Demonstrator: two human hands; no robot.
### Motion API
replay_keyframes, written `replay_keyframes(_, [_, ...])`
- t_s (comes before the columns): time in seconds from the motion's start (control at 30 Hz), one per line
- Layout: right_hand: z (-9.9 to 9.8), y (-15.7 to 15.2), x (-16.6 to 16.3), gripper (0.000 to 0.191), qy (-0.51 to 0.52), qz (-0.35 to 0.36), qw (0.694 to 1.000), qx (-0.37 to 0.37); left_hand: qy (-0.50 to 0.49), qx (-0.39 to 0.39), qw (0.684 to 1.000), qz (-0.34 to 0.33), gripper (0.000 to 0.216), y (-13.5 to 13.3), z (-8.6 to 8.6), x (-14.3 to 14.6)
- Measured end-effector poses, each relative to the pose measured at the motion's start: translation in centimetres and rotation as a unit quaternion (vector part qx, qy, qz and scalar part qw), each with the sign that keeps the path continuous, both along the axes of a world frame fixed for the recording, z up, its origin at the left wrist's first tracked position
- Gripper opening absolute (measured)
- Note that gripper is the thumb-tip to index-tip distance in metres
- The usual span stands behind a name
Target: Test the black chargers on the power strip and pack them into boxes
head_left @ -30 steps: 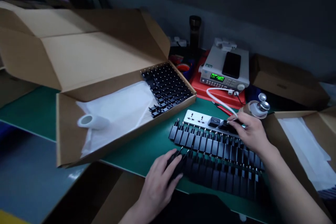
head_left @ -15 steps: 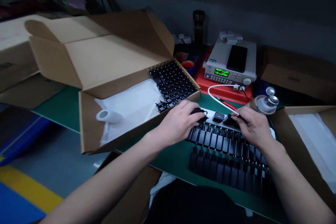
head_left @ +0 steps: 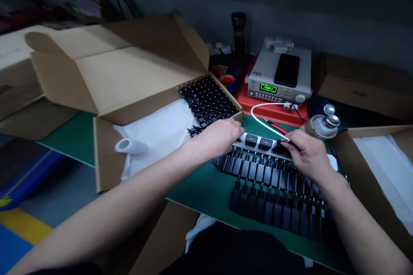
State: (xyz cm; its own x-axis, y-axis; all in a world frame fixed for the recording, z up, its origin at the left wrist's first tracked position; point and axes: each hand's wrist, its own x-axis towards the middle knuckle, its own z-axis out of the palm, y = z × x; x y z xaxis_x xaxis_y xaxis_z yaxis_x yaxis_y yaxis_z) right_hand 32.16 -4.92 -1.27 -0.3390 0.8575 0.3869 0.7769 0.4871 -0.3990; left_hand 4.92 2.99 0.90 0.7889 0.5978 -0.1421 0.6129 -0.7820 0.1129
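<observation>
My left hand (head_left: 224, 135) is closed over the left end of a silver power strip (head_left: 256, 148). Its curled fingers hide what they hold, if anything; a bit of black shows beneath them. Black plug adapters (head_left: 251, 139) sit in the strip to its right. My right hand (head_left: 308, 150) pinches the end of a white cable (head_left: 258, 105) against a dark adapter (head_left: 278, 146) at the strip's right part. In front of the strip, black adapters (head_left: 274, 176) lie in two rows, metal pins pointing away from me.
A tester (head_left: 277, 77) with a green lit display and a phone (head_left: 287, 69) on top stands on a red base. The open carton (head_left: 167, 161) at left holds many pinned black adapters (head_left: 213, 99) and a white roll (head_left: 130, 145). Another carton (head_left: 364, 137) and pump bottles (head_left: 325, 124) are at right.
My left hand has moved left, off the black adapter it held, which now sits in the strip. My right hand stays at the cable end. The tester's display has changed to read PASS.
</observation>
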Motion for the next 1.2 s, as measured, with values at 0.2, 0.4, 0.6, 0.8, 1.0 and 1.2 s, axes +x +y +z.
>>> replay_keyframes(0.2, [0.7,-0.4,0.7,0.015,0.076,-0.033,0.997,-0.011,0.018,0.028,0.999,-0.015,0.081,-0.6,-1.5,0.4])
replay_keyframes(0.4, [0.9,-1.8,3.7,0.014,0.203,-0.129,0.968,-0.071,-0.129,0.028,0.991,-0.003,0.053,-2.0,-3.2,3.3])
replay_keyframes(0.6, [0.8,-2.3,3.9,0.014,0.046,-0.062,0.996,-0.043,-0.215,-0.016,0.976,0.007,0.023,-2.2,-3.5,4.7])
replay_keyframes(0.8, [0.4,-2.0,3.8,0.012,0.005,-0.054,0.998,-0.013,-0.244,-0.077,0.967,0.001,0.046,-2.9,-2.1,6.1])
replay_keyframes(1.0, [-0.4,-1.9,4.3,0.010,0.004,-0.061,0.998,0.005,-0.220,-0.067,0.973,0.011,0.044,-3.6,-2.7,9.2])
replay_keyframes(1.2, [-0.7,-1.9,4.9,0.018,-0.038,-0.077,0.996,0.036,-0.455,-0.147,0.877,-0.043,0.045,-4.5,-1.1,2.8])
